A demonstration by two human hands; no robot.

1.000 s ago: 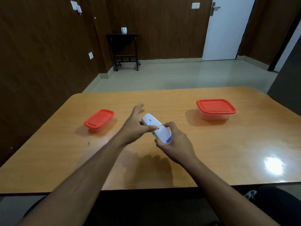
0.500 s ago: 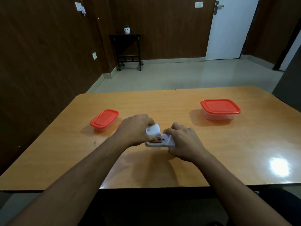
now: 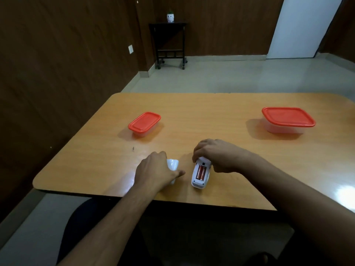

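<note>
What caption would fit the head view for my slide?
Right hand steadies a white remote lying back-up with two batteries exposed, while the left hand holds its detached cover on the wooden table.

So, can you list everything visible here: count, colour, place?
remote control: 1, white, front centre, compartment open
batteries: 2, orange, inside remote control
battery cover: 1, white, left of remote control
small container: 1, red lid, left
large container: 1, red lid, right
table: 1, orange wood, foreground
side table: 1, black, far wall
plant pot: 1, white, on side table
door: 1, white, far right
left hand: 1, holds battery cover
right hand: 1, grips remote control
</note>
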